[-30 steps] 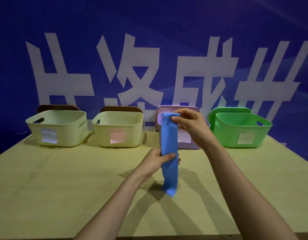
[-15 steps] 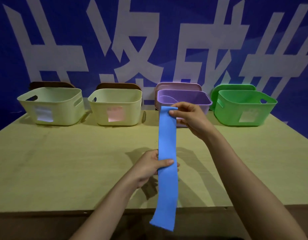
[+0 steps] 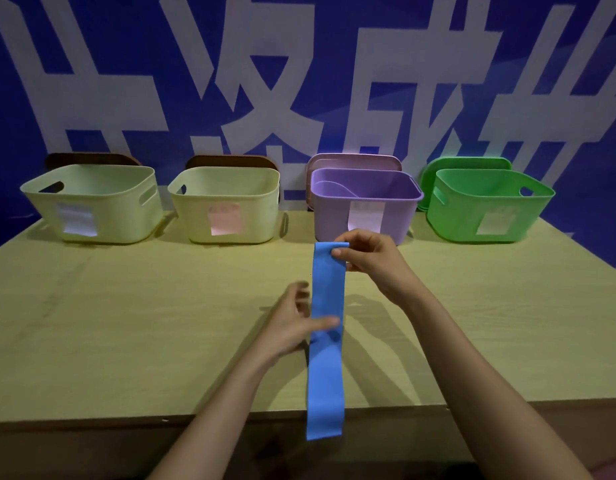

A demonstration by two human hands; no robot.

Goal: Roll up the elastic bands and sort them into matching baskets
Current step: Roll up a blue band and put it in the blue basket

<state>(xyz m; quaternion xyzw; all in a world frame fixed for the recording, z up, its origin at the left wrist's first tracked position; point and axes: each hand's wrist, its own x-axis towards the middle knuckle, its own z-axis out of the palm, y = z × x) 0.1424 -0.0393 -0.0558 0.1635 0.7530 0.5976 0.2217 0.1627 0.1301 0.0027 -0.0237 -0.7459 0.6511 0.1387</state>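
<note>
Now blue band (image 3: 325,375) hangs longer than second ago, frame centre, tail past table (image 3: 126,323) front edge. Right hand (image 3: 372,268) pinches top end; left hand (image 3: 289,330) pinches middle, thumb across. Straightened, so rolling likely next.

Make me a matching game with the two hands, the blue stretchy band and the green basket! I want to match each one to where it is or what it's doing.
Things:
1. right hand
2. left hand
3. blue elastic band
4. green basket

Places and states:
a. at the right end of the basket row
b. thumb lies across the band's middle
c. pinches the band's top end
d. hangs down past the front edge of the table

Pairs: 1-c, 2-b, 3-d, 4-a.
</note>
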